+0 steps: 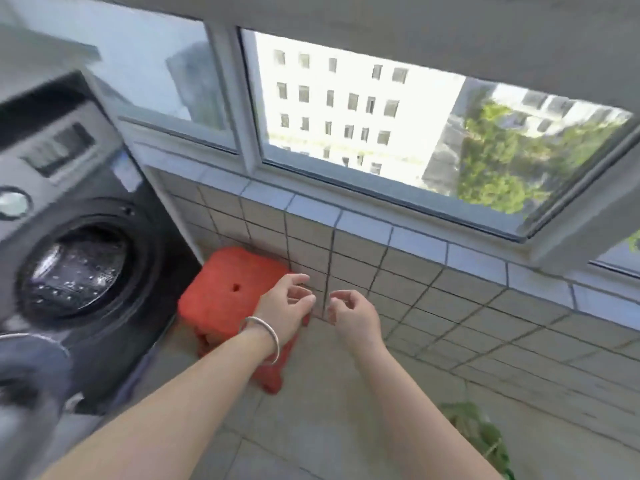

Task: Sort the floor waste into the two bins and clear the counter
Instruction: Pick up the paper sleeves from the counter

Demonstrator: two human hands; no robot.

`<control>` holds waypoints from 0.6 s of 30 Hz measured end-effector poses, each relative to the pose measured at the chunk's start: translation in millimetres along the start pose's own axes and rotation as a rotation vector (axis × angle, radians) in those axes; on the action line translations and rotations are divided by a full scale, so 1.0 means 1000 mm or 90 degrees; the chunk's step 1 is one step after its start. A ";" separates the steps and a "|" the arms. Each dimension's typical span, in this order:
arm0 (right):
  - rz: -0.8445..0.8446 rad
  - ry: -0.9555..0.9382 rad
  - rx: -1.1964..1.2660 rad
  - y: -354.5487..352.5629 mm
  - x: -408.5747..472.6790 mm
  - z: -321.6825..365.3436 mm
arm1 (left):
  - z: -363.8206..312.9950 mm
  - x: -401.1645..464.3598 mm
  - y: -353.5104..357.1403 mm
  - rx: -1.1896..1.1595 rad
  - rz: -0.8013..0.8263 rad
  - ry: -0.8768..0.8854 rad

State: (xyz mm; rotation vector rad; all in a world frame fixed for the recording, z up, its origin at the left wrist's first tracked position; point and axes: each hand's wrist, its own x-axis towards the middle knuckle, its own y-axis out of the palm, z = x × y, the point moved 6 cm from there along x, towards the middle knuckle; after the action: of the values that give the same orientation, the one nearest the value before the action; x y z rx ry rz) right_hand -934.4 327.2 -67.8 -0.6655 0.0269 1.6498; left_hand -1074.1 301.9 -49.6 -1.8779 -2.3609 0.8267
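Reaching forward, both bare arms stretch out over the tiled floor (311,427). The left hand (287,306), with a silver bangle (263,337) on its wrist, has loosely curled fingers holding nothing and hangs above a red stool (221,289). The right hand (349,313), just beside it, is likewise loosely curled and empty. Green leaves (478,434) lie low at the right. No floor waste, bins or counter can be made out in this blurred view. The stool stands against a tiled wall (398,271), beside a dark washer (79,237) with its door open. Beyond the sill, a window (363,116) shows a pale building and trees.
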 end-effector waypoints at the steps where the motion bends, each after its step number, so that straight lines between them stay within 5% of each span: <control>1: 0.017 -0.021 -0.011 0.031 -0.007 0.019 | 0.009 -0.005 -0.036 -0.008 -0.026 -0.006; 10: 0.230 -0.147 -0.065 0.296 -0.085 0.165 | 0.080 -0.053 -0.325 -0.016 -0.253 -0.051; 18: 0.384 -0.330 -0.138 0.462 -0.122 0.284 | 0.115 -0.082 -0.505 -0.025 -0.446 -0.087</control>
State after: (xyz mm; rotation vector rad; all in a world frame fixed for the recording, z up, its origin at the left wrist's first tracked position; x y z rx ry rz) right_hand -1466.4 230.8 59.5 -0.3838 -0.3613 2.3944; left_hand -1545.0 112.0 82.4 -0.8802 -2.8217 0.8328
